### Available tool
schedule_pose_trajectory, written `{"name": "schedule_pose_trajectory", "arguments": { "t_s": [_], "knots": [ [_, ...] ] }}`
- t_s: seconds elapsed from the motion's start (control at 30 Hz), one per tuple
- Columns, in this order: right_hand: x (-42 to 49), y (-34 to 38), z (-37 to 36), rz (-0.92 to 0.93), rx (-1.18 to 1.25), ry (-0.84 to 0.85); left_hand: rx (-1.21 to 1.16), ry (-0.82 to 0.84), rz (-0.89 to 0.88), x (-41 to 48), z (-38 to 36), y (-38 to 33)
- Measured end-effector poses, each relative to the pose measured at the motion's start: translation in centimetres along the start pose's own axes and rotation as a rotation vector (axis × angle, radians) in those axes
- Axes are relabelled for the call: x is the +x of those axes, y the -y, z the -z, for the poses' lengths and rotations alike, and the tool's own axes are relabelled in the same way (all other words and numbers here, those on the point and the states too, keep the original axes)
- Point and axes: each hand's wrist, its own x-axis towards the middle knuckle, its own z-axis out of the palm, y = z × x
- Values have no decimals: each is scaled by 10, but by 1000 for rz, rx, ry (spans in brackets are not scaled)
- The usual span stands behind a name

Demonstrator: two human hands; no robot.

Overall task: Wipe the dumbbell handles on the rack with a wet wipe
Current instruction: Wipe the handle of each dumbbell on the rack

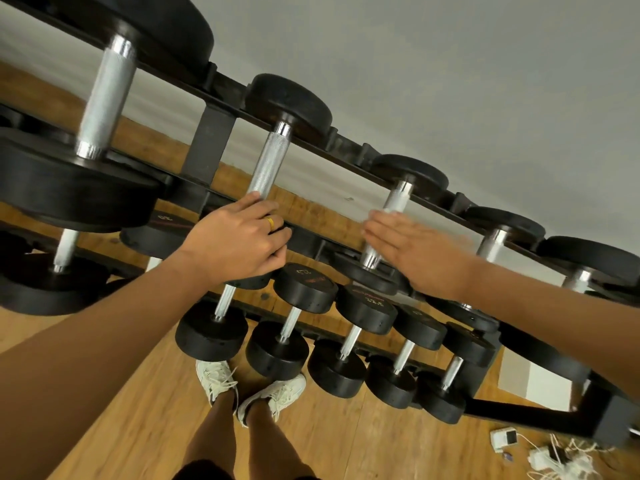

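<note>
A black dumbbell rack point(209, 140) runs from upper left to lower right, with black dumbbells on two tiers. My left hand point(239, 237) grips the lower end of a knurled steel handle point(270, 161) on the top tier. My right hand point(415, 251), blurred by motion, lies with straight fingers over the handle of the dumbbell to the right point(398, 202). A wipe may be under that palm, but I cannot make one out. Farther left stands a large dumbbell with a thick handle point(107, 95).
Smaller dumbbells point(304, 323) fill the lower tier just below my hands. My feet in white sneakers point(249, 386) stand on the wooden floor close to the rack. Chargers and white cables point(540, 452) lie on the floor at lower right. A pale wall is behind the rack.
</note>
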Motion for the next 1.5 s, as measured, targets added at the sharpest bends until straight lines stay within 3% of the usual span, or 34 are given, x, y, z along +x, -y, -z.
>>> {"name": "schedule_pose_trajectory", "arguments": {
  "t_s": [0.1,0.27,0.47,0.63,0.8,0.9,1.07,1.3,1.5],
  "knots": [
    [1,-1,0,59,37,36,1,-2,-6,0,1,2],
    [4,-26,3,-185,52,-72,2,12,-15,0,1,2],
    [0,7,-8,52,65,-24,12,8,-18,1,3,3],
    [12,-15,-1,-184,94,-119,2,-4,-18,1,2,4],
    [14,16,-10,88,138,-100,7,30,-10,3,5,4],
    [16,-1,-5,107,189,-42,-3,38,-13,3,6,3],
    [13,-4,-8,145,241,-146,3,41,-18,2,8,4],
    [7,6,-16,-29,357,-395,22,71,-24,3,10,4],
    [4,34,-29,-506,776,-613,85,143,-62,6,14,2]
  ]
}}
